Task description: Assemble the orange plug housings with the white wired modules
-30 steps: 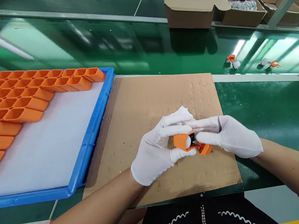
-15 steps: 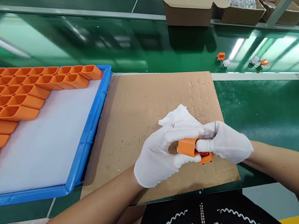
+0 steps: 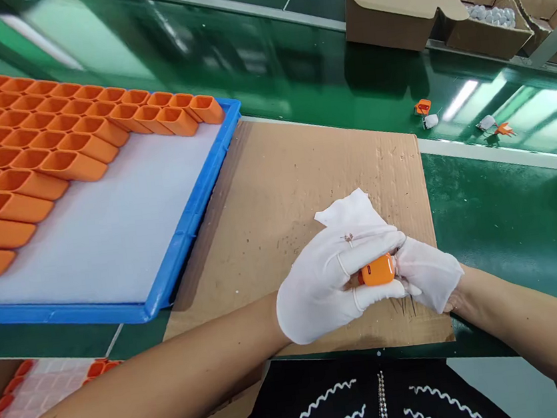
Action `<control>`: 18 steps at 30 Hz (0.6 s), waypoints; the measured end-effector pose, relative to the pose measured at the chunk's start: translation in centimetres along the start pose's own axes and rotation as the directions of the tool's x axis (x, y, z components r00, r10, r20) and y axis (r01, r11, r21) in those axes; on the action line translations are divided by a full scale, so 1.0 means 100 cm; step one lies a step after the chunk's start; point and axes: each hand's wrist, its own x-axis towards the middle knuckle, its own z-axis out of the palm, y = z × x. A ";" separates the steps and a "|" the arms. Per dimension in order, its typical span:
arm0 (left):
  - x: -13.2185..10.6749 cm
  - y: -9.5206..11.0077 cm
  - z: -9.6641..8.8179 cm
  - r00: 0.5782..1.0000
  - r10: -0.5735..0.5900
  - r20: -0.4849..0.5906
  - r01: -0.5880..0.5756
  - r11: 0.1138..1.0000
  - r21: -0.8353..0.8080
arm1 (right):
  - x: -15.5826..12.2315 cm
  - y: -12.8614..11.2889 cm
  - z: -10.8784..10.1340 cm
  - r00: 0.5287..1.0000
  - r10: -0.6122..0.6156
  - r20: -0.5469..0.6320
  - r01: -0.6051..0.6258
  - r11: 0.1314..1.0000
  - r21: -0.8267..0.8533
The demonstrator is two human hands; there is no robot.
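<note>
My left hand (image 3: 334, 280), in a white glove, grips a small glossy orange plastic casing (image 3: 378, 271) between its thumb and fingers. A short dark slot shows on the casing's face. My right hand (image 3: 427, 276), also gloved, is closed at the casing's right end; its fingertips are partly hidden. Thin dark wires or bristles stick out below the right fingers. A loose white cloth piece (image 3: 351, 209) spreads beyond my left fingers; whether it belongs to the glove I cannot tell. Both hands are over a cardboard sheet (image 3: 276, 189).
At left, a blue tray (image 3: 193, 212) with a white liner bears rows of hollow orange casings (image 3: 72, 165). Small orange and white parts (image 3: 422, 108) lie on the green bench (image 3: 510, 209) beyond. Cardboard boxes (image 3: 389, 28) stand at the back right, one holding clear pieces (image 3: 490, 16).
The orange casing has turned so its slotted end faces me, and the red part seen before is hidden. My hands are closer together. The view has shifted and tilted.
</note>
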 end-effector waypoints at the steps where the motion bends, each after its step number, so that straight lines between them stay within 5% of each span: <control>1: -0.001 -0.001 0.000 1.000 0.013 -0.010 -0.013 1.000 -0.002 | 0.001 -0.003 -0.002 0.997 0.061 0.044 -0.066 0.990 0.126; 4: -0.004 -0.005 -0.001 0.998 0.029 -0.052 -0.027 0.999 0.043 | 0.001 -0.021 -0.011 0.963 0.238 0.129 -0.270 0.870 0.413; 8: -0.005 -0.013 -0.001 0.995 -0.003 -0.100 0.018 0.989 0.146 | -0.005 -0.048 -0.022 0.936 0.349 -0.039 -0.308 0.868 0.389; 13: -0.007 -0.021 0.003 0.995 -0.076 -0.062 0.084 0.986 0.141 | -0.017 -0.052 -0.016 0.977 -0.001 -0.214 -0.013 0.998 -0.062; 15: -0.008 -0.022 0.005 0.992 -0.123 -0.019 0.125 0.983 0.136 | -0.020 -0.049 -0.011 0.972 -0.146 -0.183 0.090 0.955 -0.281; 18: -0.011 -0.025 0.006 0.975 -0.222 0.029 0.220 0.973 0.067 | -0.023 -0.049 -0.010 0.979 -0.198 -0.056 0.145 0.859 -0.490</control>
